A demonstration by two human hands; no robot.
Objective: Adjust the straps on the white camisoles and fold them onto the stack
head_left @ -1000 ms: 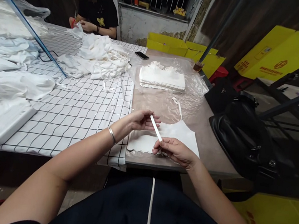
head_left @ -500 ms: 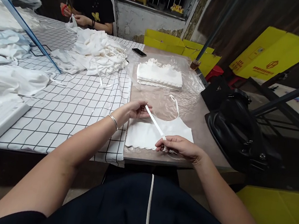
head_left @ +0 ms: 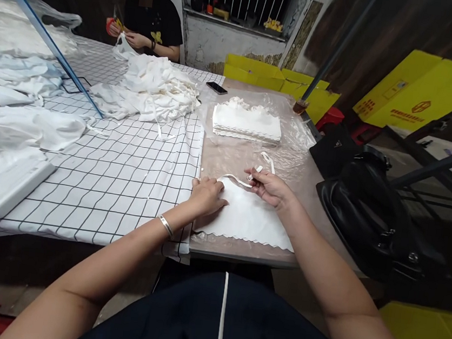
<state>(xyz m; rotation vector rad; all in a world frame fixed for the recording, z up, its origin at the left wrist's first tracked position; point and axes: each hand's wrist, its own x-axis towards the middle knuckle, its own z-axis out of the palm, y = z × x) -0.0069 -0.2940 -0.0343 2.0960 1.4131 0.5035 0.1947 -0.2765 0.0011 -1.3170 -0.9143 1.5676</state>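
A white camisole (head_left: 252, 221) with a scalloped hem lies flat at the table's front edge. My left hand (head_left: 208, 196) rests on its upper left corner, fingers spread and pressing down where a strap begins. Pinched between the thumb and fingers of my right hand (head_left: 270, 188) is the free end of that thin white shoulder strap (head_left: 235, 179), which curves slackly between the hands. The other strap (head_left: 268, 162) lies loose on the plastic beyond my right hand. My right hand and forearm cover part of the camisole's right side.
Behind is a neat stack of white camisoles (head_left: 247, 125). A phone (head_left: 217, 88) and a heap of white garments (head_left: 154, 85) lie further left. A black bag (head_left: 362, 207) sits at the right, a blue pole (head_left: 47, 35) slants at left. Across the table, a person holds scissors.
My right hand has moved up and away from the hem, taking the strap end with it. My left hand has come down onto the camisole's corner. The strap, taut before, is now slack.
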